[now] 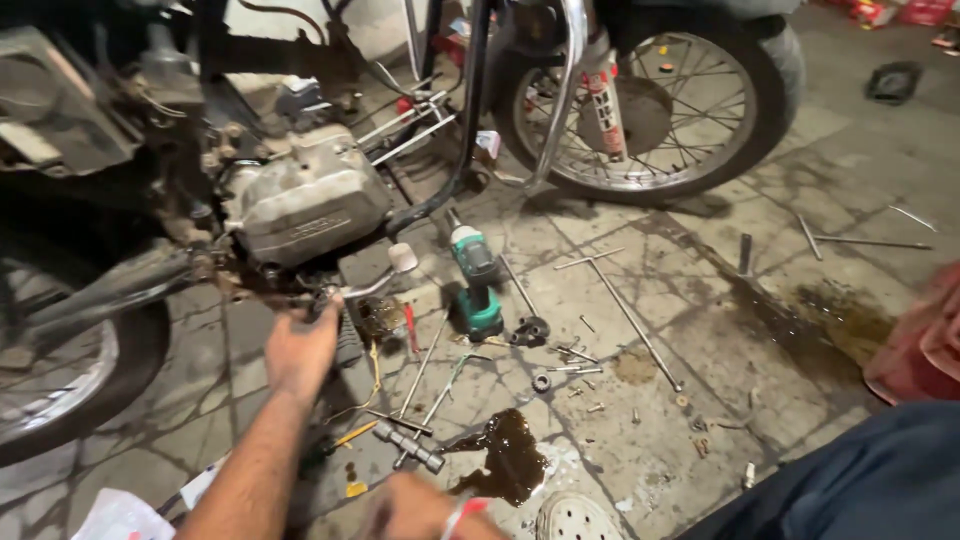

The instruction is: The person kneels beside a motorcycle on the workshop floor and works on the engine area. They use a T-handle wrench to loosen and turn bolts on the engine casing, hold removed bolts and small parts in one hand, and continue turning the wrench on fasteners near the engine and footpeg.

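Cracked stone floor (pixel 640 300) is glistening with oil; your left hand (pixel 300 350) is gripping the lever (pixel 375 280) at ten o'clock, your right hand (pixel 420 505)'s grip I cannot tell.

Both forearms are bare, with no sleeves in view. The left hand (pixel 300 350) wears nothing. The right hand (pixel 415 508) has a thin white and red band around its wrist. Dark blue trousers cover one leg.
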